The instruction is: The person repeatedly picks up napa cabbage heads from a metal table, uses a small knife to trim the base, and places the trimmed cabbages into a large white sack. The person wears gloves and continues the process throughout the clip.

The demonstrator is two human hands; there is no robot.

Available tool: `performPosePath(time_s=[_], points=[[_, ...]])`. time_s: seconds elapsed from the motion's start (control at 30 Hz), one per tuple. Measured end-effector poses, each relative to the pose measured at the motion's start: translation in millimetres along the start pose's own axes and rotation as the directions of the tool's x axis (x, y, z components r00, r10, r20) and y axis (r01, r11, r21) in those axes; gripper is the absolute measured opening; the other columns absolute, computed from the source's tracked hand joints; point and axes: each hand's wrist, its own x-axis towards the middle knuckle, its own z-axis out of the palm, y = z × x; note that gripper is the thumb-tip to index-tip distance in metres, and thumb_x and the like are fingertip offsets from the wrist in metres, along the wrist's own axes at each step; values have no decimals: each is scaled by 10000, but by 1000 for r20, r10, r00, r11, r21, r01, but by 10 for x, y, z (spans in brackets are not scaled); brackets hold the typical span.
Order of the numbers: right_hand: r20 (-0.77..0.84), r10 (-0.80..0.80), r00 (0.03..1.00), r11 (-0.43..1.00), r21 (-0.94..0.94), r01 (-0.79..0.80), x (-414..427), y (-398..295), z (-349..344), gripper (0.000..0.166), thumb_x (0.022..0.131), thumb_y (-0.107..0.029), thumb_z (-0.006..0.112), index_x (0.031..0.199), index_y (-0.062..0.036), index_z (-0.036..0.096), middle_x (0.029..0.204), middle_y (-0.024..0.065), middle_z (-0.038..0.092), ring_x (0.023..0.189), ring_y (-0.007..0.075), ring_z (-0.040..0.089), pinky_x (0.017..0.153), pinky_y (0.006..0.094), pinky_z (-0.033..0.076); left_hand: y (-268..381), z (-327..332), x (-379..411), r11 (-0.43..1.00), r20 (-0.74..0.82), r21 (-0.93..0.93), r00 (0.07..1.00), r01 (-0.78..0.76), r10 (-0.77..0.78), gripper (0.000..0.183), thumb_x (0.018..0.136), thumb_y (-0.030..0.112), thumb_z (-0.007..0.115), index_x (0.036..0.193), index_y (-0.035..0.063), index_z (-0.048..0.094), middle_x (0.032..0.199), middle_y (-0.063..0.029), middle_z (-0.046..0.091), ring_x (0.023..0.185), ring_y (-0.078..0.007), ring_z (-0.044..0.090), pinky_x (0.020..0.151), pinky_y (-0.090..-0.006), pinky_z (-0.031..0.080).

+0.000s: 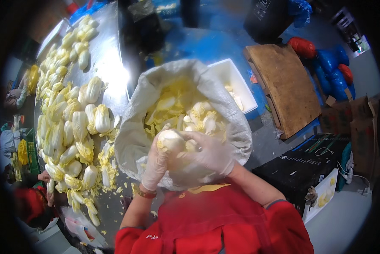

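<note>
My left hand (156, 165), in a thin translucent glove, grips a pale napa cabbage (171, 141) with its rounded end facing up. On the other side, my gloved right hand (210, 154) has its fingers spread towards the cabbage; whether they touch it is blurred. Both hands are over the near side of a large white woven sack (131, 133) with a rolled-out rim. Inside the sack lie loose yellow and white cabbage leaves (171, 103). The cabbage's lower part is partly hidden by my hands and blur.
A metal table (109, 41) on the left bears many napa cabbages (79, 125). Behind the sack stands a white foam box (248, 95). Farther right are a wooden board (282, 85), black crates (301, 158) and blue bags (331, 70). Another person's hand (44, 176) is at the table's left edge.
</note>
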Motion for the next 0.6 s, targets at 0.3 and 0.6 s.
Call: performPosePath(time_s=[0.3,0.6], points=[[-92,43,995,999,22,-41,32,-20,175,497,760,-225,693,1192,0,593,1035,192,671,923,298,667,823,350,524,-2,249,-90,985,-178,157,979,-69,97,726,878,638,567,1276,34,500,1071,-46,585,907,-123,547,772,-265,464],[-151,57,987,998,-22,-61,51,-57,290,413,739,-194,673,1099,-6,597,908,207,664,810,348,657,745,377,532,-104,222,-91,993,-168,82,981,-81,94,730,895,662,509,1260,31,520,1078,-41,588,910,-122,550,794,-266,462]])
